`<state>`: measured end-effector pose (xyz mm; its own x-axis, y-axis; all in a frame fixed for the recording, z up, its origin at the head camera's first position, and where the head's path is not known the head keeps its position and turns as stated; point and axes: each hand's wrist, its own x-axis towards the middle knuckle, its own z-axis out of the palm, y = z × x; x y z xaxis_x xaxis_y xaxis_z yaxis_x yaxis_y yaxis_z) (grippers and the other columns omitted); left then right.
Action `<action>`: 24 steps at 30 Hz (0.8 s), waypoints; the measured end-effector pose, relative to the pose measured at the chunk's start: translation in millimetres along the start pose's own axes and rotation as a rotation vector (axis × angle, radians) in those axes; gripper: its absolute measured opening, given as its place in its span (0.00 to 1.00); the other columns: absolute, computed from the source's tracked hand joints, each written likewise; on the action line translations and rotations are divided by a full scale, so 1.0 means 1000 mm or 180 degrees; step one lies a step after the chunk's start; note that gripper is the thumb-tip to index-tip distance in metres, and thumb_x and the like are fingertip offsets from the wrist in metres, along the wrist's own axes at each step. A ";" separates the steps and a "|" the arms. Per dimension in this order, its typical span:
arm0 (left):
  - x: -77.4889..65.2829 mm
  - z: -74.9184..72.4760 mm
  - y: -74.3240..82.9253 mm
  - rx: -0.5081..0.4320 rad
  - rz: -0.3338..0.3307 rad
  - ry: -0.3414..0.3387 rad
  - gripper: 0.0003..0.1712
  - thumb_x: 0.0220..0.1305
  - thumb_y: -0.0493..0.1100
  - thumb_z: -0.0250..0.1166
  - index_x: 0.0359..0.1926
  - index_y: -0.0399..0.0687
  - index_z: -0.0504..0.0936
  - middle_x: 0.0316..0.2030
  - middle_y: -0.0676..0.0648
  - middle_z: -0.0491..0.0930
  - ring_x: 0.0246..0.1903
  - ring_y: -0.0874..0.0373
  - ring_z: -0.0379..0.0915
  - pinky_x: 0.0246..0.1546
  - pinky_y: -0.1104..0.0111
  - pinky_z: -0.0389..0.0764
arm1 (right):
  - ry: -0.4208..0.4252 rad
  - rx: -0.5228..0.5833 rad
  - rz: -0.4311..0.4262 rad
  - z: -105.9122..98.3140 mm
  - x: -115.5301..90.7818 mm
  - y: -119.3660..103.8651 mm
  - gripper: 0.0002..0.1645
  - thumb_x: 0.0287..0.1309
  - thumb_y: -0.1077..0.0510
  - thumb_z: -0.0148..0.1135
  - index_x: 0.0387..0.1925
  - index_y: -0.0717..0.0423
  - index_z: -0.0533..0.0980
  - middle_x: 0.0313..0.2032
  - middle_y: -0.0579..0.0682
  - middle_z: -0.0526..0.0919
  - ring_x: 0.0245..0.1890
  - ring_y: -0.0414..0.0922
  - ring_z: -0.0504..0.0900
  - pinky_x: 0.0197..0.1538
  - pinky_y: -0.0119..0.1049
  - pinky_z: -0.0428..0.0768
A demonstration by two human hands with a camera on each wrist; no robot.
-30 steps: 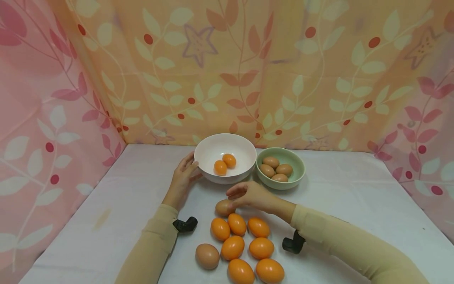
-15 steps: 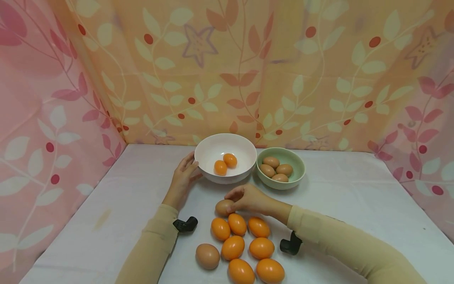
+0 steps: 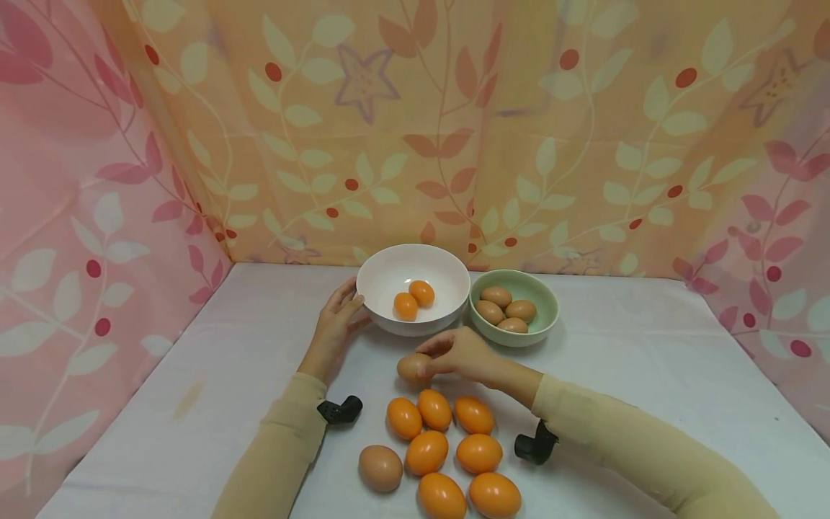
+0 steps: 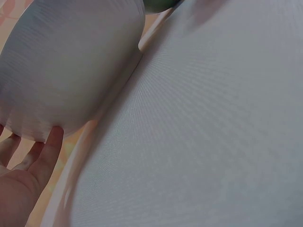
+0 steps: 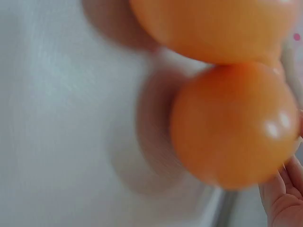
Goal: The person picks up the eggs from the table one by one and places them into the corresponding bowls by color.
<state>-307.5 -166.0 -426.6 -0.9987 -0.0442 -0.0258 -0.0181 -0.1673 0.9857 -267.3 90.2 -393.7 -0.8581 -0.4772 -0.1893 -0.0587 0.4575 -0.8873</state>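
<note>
My right hand (image 3: 463,355) pinches a brown egg (image 3: 412,368) between thumb and fingers, just beyond the group of orange eggs. In the right wrist view, part of that hand (image 5: 286,194) shows behind a large, near orange egg (image 5: 232,125); the brown egg is hidden there. My left hand (image 3: 333,317) rests against the left side of a white bowl (image 3: 376,277), which holds two orange eggs (image 3: 405,306). The left wrist view shows its extended fingers (image 4: 49,149) touching the bowl's outer wall (image 4: 71,61).
A green bowl (image 3: 547,306) with several brown eggs stands right beside the white one. Several orange eggs (image 3: 426,453) lie on the white cloth (image 3: 622,346) in front, with another brown egg (image 3: 380,468) to their left. A flowered curtain (image 3: 415,166) closes off the back.
My right hand has closed its fingers on the brown egg and shifted it slightly up and away from the orange eggs. The left hand stays at the white bowl.
</note>
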 end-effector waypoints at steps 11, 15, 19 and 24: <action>0.001 0.001 -0.001 -0.0010 0.0028 -0.0023 0.30 0.74 0.46 0.56 0.74 0.56 0.63 0.76 0.55 0.59 0.71 0.54 0.62 0.66 0.50 0.73 | 0.0066 0.0007 -0.0137 -0.035 -0.024 -0.008 0.26 0.53 0.52 0.74 0.53 0.57 0.82 0.47 0.52 0.88 0.45 0.42 0.84 0.53 0.40 0.84; 0.002 0.000 -0.002 -0.0035 -0.0004 -0.0029 0.30 0.74 0.46 0.57 0.74 0.58 0.63 0.76 0.56 0.59 0.72 0.55 0.61 0.66 0.51 0.72 | 0.0186 -0.0022 -0.0102 -0.049 -0.032 -0.010 0.27 0.53 0.51 0.74 0.54 0.57 0.82 0.48 0.52 0.88 0.46 0.42 0.83 0.54 0.39 0.83; 0.002 -0.002 -0.003 -0.0056 -0.0008 -0.0035 0.30 0.74 0.46 0.57 0.74 0.58 0.63 0.76 0.57 0.58 0.72 0.56 0.60 0.67 0.50 0.72 | 0.0380 -0.0083 -0.0129 -0.061 -0.038 -0.009 0.27 0.52 0.50 0.75 0.53 0.57 0.82 0.47 0.51 0.88 0.46 0.40 0.82 0.52 0.34 0.82; 0.002 -0.002 -0.004 -0.0053 0.0004 -0.0048 0.30 0.74 0.46 0.57 0.74 0.57 0.63 0.76 0.56 0.58 0.72 0.55 0.61 0.67 0.50 0.72 | 0.0539 0.0017 -0.0075 -0.072 -0.041 -0.007 0.28 0.51 0.52 0.76 0.53 0.60 0.82 0.46 0.49 0.89 0.45 0.37 0.82 0.49 0.27 0.81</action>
<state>-309.3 -167.7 -430.5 -0.9993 -0.0297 -0.0221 -0.0163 -0.1838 0.9828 -268.6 160.6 -349.9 -0.9303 -0.3543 -0.0952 -0.0776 0.4436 -0.8929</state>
